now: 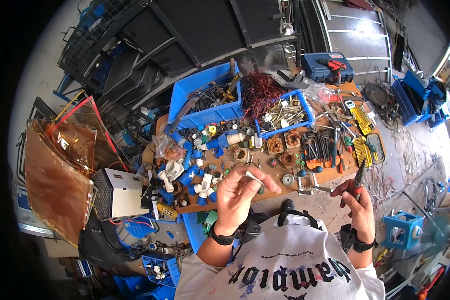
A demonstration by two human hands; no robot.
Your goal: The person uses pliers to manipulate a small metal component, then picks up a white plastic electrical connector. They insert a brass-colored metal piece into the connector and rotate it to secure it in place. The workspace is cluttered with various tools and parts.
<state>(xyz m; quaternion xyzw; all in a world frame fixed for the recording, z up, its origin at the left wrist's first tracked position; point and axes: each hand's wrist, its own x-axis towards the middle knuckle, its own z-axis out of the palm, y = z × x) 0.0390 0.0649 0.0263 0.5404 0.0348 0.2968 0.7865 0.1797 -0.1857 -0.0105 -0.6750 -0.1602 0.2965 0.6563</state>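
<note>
Left grip (235,197): thumb and fingers are pinching a small white strip (255,177), which is sitting above the near edge of the table, its ends showing past the fingertips. Right grip (357,202): fingers are closing round the red handles of the pliers (360,181), nose pointing away from the body; whether the nose is gaping, I cannot tell. Handling, by judgement: the strip is looking light and thin, probably a little bendy, material uncertain; a gentle pinch near its middle should suit. The pliers are looking stiff and weightier, best held by the handles, clear of the nose. Farther out, a metal ring (288,179) is lying on the table (327,176), blue-and-white fittings (189,176) are crowding its left, and a blue tray (285,131) is holding bolts beside a larger crate (205,119).
</note>
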